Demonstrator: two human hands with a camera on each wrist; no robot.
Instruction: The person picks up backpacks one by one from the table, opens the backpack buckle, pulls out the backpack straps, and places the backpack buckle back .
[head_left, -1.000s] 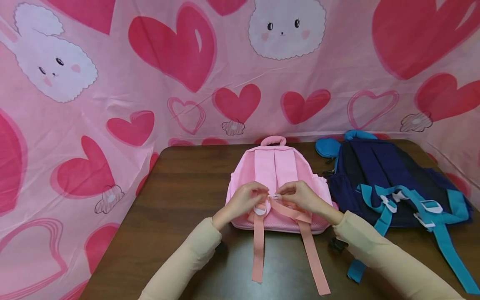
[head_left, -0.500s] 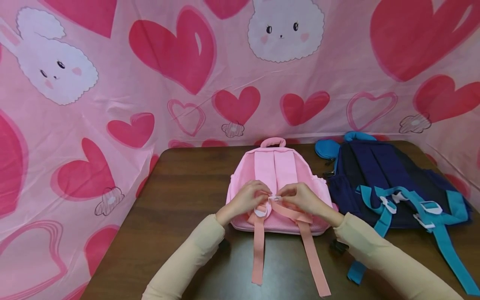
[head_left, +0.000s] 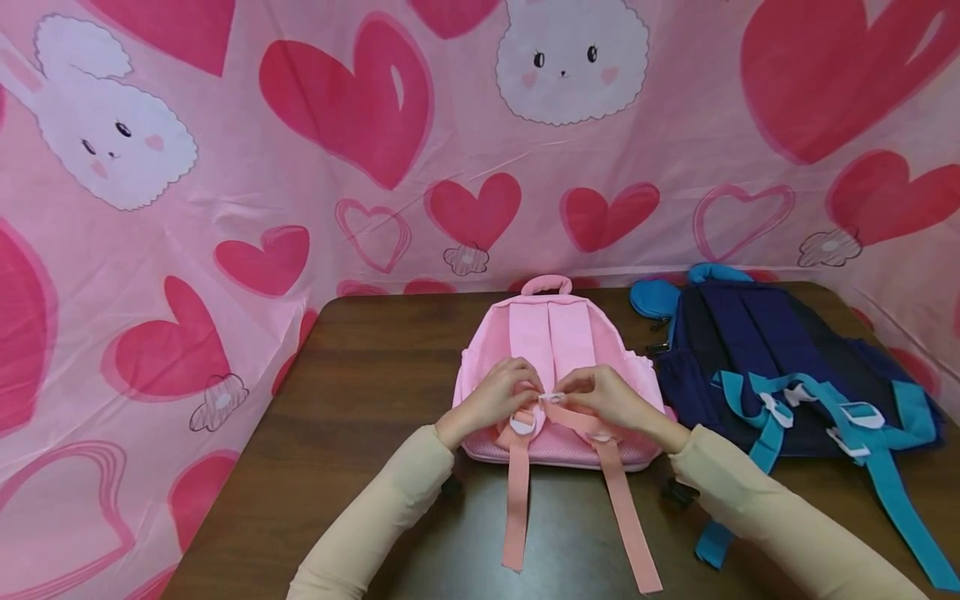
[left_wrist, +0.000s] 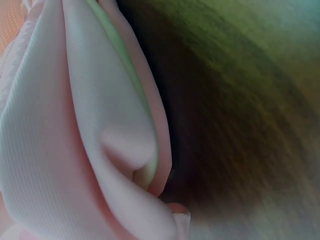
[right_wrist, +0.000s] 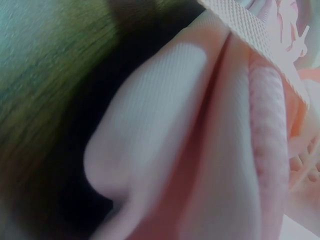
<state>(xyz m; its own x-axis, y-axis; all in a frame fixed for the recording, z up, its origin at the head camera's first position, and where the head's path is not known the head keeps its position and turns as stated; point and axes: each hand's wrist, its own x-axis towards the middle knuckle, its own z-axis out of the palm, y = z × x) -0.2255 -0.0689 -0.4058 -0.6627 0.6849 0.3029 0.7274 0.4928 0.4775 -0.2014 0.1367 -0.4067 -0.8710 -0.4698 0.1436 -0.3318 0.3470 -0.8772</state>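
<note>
A pink backpack [head_left: 531, 333] lies with its strap side up on the table. Over its lower middle, my left hand [head_left: 498, 393] and right hand [head_left: 603, 396] meet from opposite sides, fingers bent. Between their fingertips is a small white plastic buckle [head_left: 552, 398], each hand pinching one side; whether its parts are joined is too small to tell. Peach webbing straps [head_left: 516, 508] run toward the table's front, one through a white adjuster [head_left: 522, 423]. In the left wrist view, pink fabric [left_wrist: 110, 90] fills the left; the right wrist view has blurred pink fabric [right_wrist: 150, 110] and a strap edge [right_wrist: 242, 25].
To the right lies a navy backpack [head_left: 750, 333] with turquoise straps [head_left: 911, 517] and white buckles. A round blue pouch [head_left: 655, 298] sits at its upper left. The dark wooden table [head_left: 360, 375] meets a pink heart-print cloth [head_left: 390, 225] behind.
Both hands stay at the buckle, with the left fingers slightly nearer the right ones. The right peach strap has shifted a little, and a white adjuster on it now shows.
</note>
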